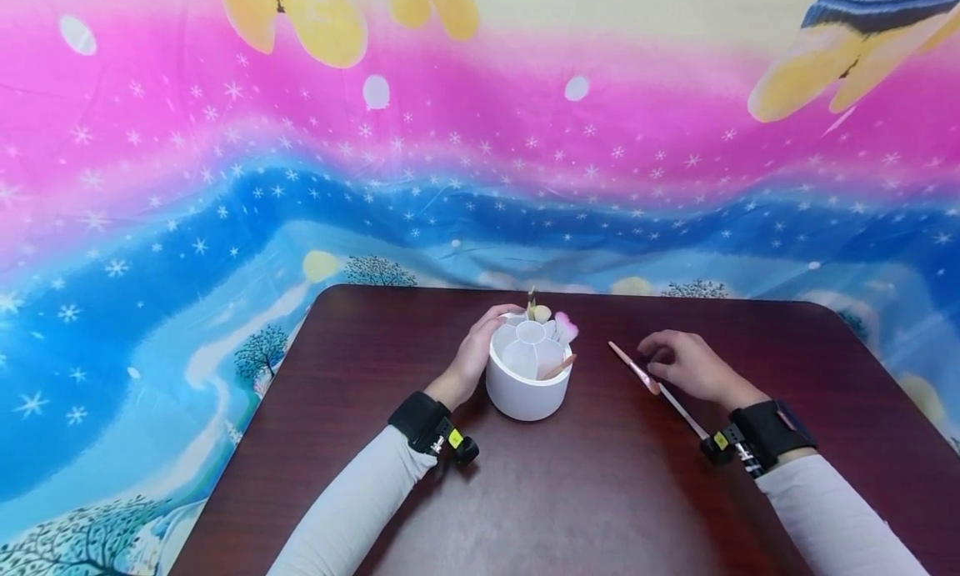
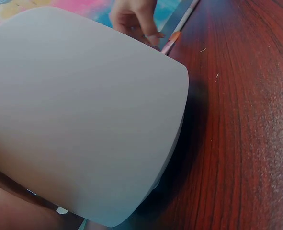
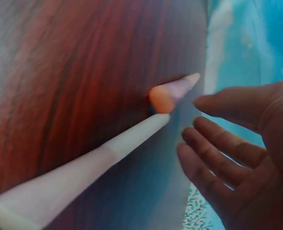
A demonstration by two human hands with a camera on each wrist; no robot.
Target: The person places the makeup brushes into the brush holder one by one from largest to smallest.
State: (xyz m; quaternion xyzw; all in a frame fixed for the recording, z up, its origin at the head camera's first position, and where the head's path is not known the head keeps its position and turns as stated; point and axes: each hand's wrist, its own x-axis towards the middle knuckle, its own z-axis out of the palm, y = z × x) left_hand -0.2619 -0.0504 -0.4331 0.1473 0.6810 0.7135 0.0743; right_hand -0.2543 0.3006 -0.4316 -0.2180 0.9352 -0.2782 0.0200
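Note:
A white round makeup brush holder with several compartments stands mid-table. My left hand grips its left side, fingers at the rim. In the left wrist view the holder's smooth wall fills most of the picture. Inside it are a pink-and-white brush, a brown stick-like piece and a gold-toned one. To the right lie a makeup brush with orange-brown bristles and a pale-handled one, end to end. Beside them my right hand has loosely bent fingers, holding nothing.
The dark reddish wooden table has rounded far corners. Behind it hangs a pink and blue printed cloth with snowflakes and trees. Each wrist wears a black strap with a small camera.

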